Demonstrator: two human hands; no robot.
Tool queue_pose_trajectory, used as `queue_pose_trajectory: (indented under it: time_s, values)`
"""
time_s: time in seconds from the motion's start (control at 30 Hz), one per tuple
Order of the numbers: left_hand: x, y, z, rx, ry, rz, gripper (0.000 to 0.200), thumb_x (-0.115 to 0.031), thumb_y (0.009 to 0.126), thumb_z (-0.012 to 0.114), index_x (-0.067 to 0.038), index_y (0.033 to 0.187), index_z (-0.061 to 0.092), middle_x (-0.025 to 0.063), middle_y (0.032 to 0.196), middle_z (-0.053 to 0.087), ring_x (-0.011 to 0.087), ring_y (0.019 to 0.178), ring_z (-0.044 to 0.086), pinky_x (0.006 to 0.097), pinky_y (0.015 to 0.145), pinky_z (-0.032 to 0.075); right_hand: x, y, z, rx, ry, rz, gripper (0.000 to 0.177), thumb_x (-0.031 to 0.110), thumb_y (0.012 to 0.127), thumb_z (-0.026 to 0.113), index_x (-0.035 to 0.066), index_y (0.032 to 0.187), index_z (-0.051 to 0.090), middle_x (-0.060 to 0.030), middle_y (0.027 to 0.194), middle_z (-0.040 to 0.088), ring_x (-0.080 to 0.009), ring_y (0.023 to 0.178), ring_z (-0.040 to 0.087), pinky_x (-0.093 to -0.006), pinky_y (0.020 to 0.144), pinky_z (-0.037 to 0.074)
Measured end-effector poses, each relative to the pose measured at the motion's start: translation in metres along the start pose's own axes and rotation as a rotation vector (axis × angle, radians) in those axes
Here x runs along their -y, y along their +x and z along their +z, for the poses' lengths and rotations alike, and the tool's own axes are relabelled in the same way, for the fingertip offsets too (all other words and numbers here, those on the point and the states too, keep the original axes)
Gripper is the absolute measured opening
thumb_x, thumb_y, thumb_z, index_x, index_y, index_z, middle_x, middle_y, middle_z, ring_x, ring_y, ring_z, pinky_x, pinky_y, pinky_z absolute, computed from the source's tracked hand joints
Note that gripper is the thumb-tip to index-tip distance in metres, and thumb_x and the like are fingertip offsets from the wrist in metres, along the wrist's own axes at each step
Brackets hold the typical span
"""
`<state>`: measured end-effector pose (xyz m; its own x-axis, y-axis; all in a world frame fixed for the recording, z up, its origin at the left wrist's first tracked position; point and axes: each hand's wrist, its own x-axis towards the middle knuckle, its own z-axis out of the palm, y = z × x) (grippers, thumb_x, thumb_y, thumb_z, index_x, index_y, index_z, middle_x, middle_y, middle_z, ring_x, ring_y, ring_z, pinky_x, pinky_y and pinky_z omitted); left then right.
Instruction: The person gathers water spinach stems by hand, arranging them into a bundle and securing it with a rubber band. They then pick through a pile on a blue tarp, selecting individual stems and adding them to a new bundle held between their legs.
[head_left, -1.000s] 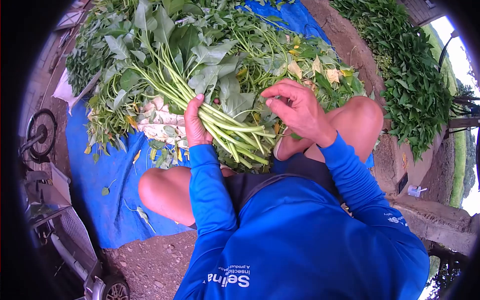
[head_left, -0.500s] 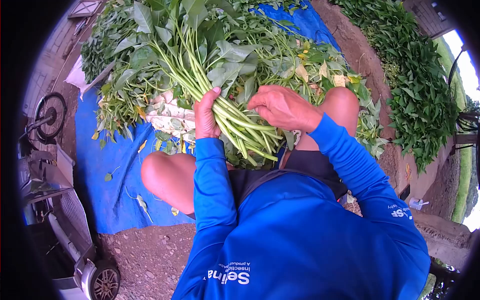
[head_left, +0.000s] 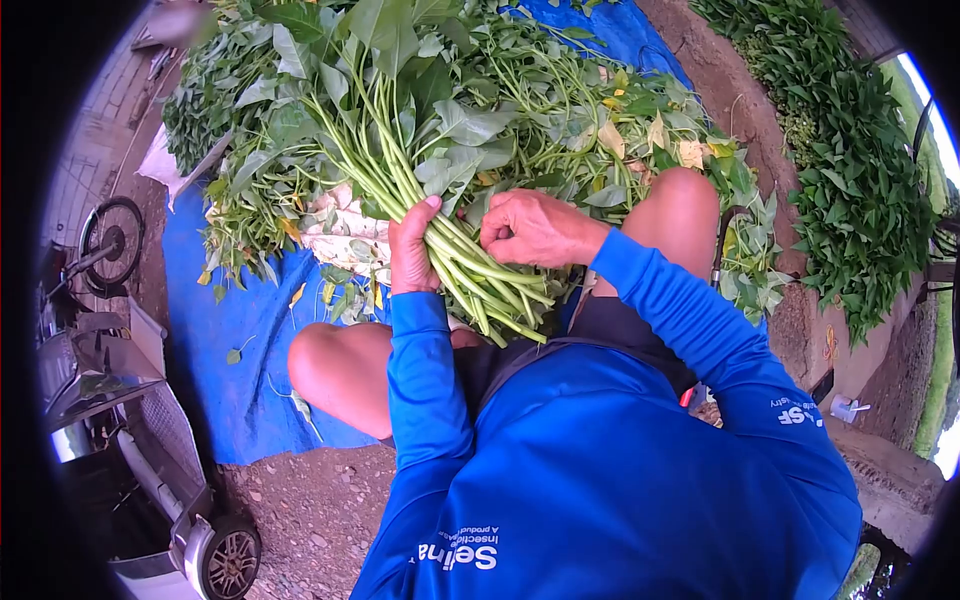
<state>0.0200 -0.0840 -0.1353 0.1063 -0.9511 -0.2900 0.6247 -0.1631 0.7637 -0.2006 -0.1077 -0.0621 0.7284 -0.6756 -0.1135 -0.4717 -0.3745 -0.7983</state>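
Observation:
My left hand (head_left: 413, 250) is wrapped round a thick bunch of water spinach (head_left: 455, 245), thumb lying over the stems. The cut stem ends point down toward my lap, and the broad leaves (head_left: 375, 40) spread away from me. Just right of the stems is my right hand (head_left: 540, 228), its fingers curled in. Whatever those fingers may pinch is hidden. Behind the bunch lies a large heap of loose greens (head_left: 560, 120), with some yellowed leaves (head_left: 610, 140) among them.
A blue tarp (head_left: 225, 350) lies under the heap, with a pale sack (head_left: 345, 235) partly showing. More greens (head_left: 850, 170) are piled along the right. At the left stand a wheel (head_left: 112, 243) and a vehicle (head_left: 150, 470). My bent knees (head_left: 335, 365) flank the bunch.
My right hand has shifted a little left, closer to the stems, with its fingers curled tighter. My left hand keeps its grip on the bunch. The view has tilted slightly.

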Motion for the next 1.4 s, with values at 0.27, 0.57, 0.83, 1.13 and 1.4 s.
queue_pose_trajectory:
  time_s: [0.27, 0.57, 0.83, 1.13, 1.4]
  values:
    - [0.000, -0.010, 0.021, -0.070, 0.060, -0.025, 0.035, -0.010, 0.090, 0.074, 0.004, 0.119, 0.061, 0.0098, 0.091, 0.068, 0.0225, 0.073, 0.071, 0.0364, 0.065, 0.062, -0.035, -0.005, 0.051, -0.474, 0.267, 0.322, 0.020, 0.019, 0.084, 0.076, 0.000, 0.085, 0.071, -0.0106, 0.080, 0.067, -0.0214, 0.074, 0.063, -0.0372, 0.070, 0.050]
    - [-0.105, 0.027, 0.028, -0.113, 0.765, 0.309, 0.043, -0.010, 0.084, 0.079, 0.001, 0.123, 0.064, 0.0076, 0.102, 0.070, 0.0171, 0.082, 0.064, 0.0327, 0.076, 0.054, -0.122, -0.186, -0.177, -1.473, -0.207, 0.582, 0.051, 0.025, 0.101, 0.072, 0.001, 0.144, 0.063, -0.0157, 0.132, 0.072, -0.0211, 0.110, 0.071, -0.0352, 0.102, 0.055]
    - [-0.238, 0.076, 0.115, 0.019, 2.008, 0.675, 0.057, -0.020, 0.078, 0.078, -0.001, 0.129, 0.061, 0.0269, 0.106, 0.074, 0.0454, 0.095, 0.071, 0.0513, 0.085, 0.054, -0.190, -0.350, -0.042, -1.170, 0.416, 0.926, 0.025, 0.017, 0.098, 0.074, 0.002, 0.117, 0.078, -0.0037, 0.093, 0.075, -0.0119, 0.080, 0.065, -0.0291, 0.073, 0.052]
    - [-0.179, 0.085, 0.256, 0.462, 2.617, 0.810, 0.043, -0.009, 0.082, 0.073, -0.008, 0.122, 0.058, 0.0218, 0.099, 0.075, 0.0459, 0.092, 0.073, 0.0557, 0.082, 0.057, -0.158, -0.301, -0.001, -0.802, 0.514, 0.767, 0.031, 0.020, 0.102, 0.072, 0.000, 0.125, 0.074, -0.0126, 0.116, 0.078, -0.0204, 0.109, 0.073, -0.0330, 0.098, 0.057]
    - [-0.094, 0.042, 0.284, 0.612, 2.235, 1.235, 0.051, -0.015, 0.077, 0.084, -0.010, 0.121, 0.060, 0.0137, 0.102, 0.071, 0.0348, 0.098, 0.072, 0.0498, 0.086, 0.053, 0.039, -0.175, -0.135, -0.842, 0.486, -0.085, 0.027, 0.015, 0.106, 0.071, -0.001, 0.128, 0.072, -0.0056, 0.108, 0.076, -0.0095, 0.097, 0.069, -0.0275, 0.088, 0.058]
